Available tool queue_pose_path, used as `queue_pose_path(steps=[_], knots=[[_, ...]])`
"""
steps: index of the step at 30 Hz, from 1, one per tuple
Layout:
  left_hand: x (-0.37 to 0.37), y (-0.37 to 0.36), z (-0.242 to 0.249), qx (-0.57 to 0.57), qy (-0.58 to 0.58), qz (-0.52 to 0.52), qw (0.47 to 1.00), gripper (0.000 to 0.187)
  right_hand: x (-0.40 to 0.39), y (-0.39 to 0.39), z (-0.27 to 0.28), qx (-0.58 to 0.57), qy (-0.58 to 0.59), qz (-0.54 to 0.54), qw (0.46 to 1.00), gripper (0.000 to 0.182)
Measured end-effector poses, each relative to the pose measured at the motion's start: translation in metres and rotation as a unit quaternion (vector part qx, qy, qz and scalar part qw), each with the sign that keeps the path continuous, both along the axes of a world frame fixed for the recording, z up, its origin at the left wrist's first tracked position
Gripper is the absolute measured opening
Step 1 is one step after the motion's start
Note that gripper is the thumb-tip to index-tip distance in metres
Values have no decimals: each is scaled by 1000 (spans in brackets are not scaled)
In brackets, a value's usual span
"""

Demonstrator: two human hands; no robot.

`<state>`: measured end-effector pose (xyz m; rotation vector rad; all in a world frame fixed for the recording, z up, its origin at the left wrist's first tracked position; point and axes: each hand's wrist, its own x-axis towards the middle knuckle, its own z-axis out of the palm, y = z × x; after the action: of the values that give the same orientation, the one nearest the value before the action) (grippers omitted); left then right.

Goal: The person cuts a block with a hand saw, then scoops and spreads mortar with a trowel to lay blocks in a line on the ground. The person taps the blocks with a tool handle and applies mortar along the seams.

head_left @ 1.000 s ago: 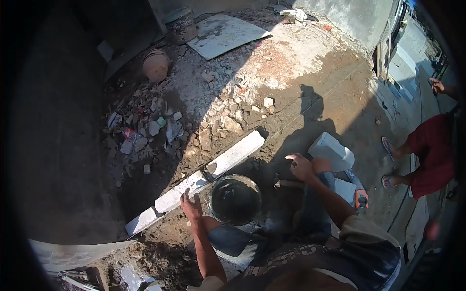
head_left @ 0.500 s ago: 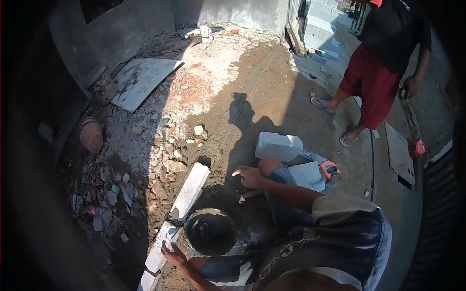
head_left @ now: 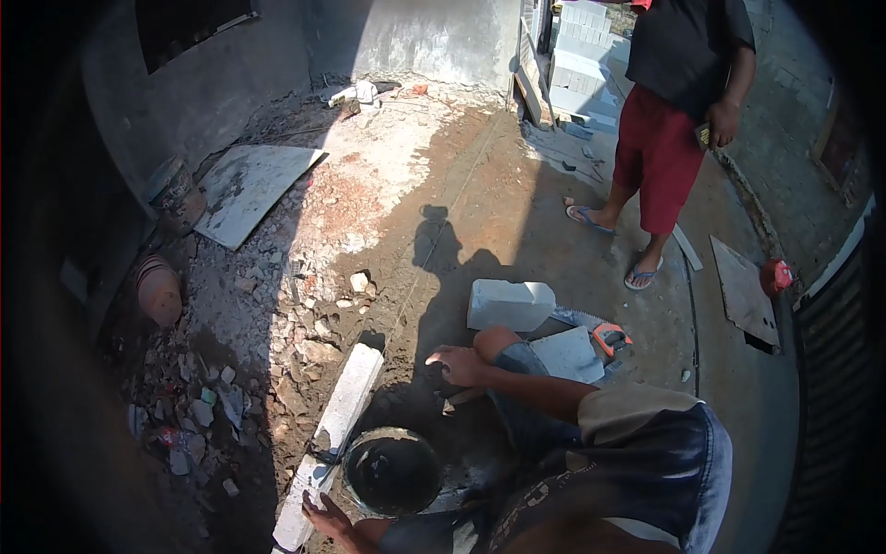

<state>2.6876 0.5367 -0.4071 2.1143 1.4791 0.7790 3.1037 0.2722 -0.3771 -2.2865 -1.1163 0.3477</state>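
My left hand (head_left: 325, 519) rests with spread fingers on the side and top of a low row of white blocks (head_left: 343, 402), near its lower end. Over my bent knee, my right hand (head_left: 456, 366) hangs empty, its fingers loosely curled but apart. Between my legs and the blocks stands a black bucket (head_left: 392, 473), its inside dark. A trowel-like tool (head_left: 461, 399) lies partly hidden below my right hand. Beyond my knee are a white block (head_left: 510, 305), a second block (head_left: 567, 355) and a handsaw (head_left: 609, 338) with an orange and black handle.
A co-worker (head_left: 660, 148) in dark red trousers stands at the upper right, holding a small dark object. A taut string (head_left: 420, 268) runs from the block row toward the wall. Rubble (head_left: 198, 406), a tilted board (head_left: 254, 189) and a clay-coloured pot (head_left: 159, 294) lie left.
My view has swung slightly up and right, so the scene sits lower and further left. The co-worker's hand has come round closer to the body. My hands keep nearly the same places.
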Motion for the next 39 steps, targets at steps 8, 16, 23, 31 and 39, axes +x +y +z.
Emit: queue_pose_path(steps=[8,16,23,31,39], knots=[[1,0,5,-9,18,3,1000,45,-1,0,6,2,-1,4,1000,43],[-7,7,-13,28,14,-14,999,45,0,1,1,2,-1,-3,1000,42],[-2,2,1,11,24,-10,1000,45,0,2,1,-1,1,-4,1000,41],[-1,3,0,13,34,-7,999,45,-1,2,1,8,-13,-3,1000,41],[-7,9,-14,6,15,-7,1000,46,0,2,4,-8,0,-4,1000,42]])
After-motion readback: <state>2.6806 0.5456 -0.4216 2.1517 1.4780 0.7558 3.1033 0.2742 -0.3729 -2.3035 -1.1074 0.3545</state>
